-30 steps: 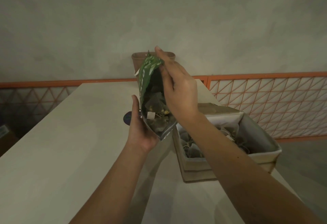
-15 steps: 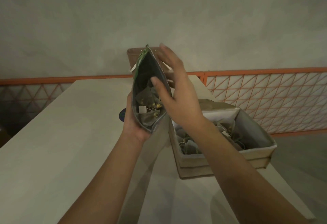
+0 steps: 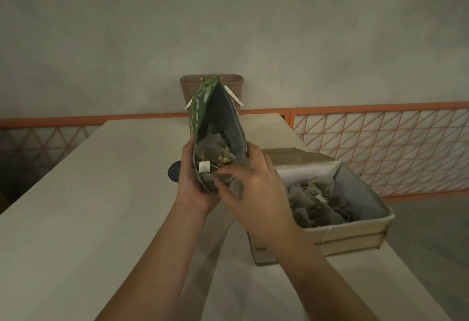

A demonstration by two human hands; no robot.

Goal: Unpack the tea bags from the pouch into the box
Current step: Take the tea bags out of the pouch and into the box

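1. Above the table (image 3: 88,206), at center – green pouch (image 3: 203,107) is gripped upright by left hand (image 3: 194,188).
2. Right hand (image 3: 253,191) – fingers pinched at the pouch mouth on a tea bag (image 3: 213,152).
3. Box (image 3: 355,229) of tea bags sits at 4 o'clock.

A brown woven basket (image 3: 236,89) stands at the pale table's (image 3: 101,206) far end, orange lattice railing (image 3: 380,148) behind.
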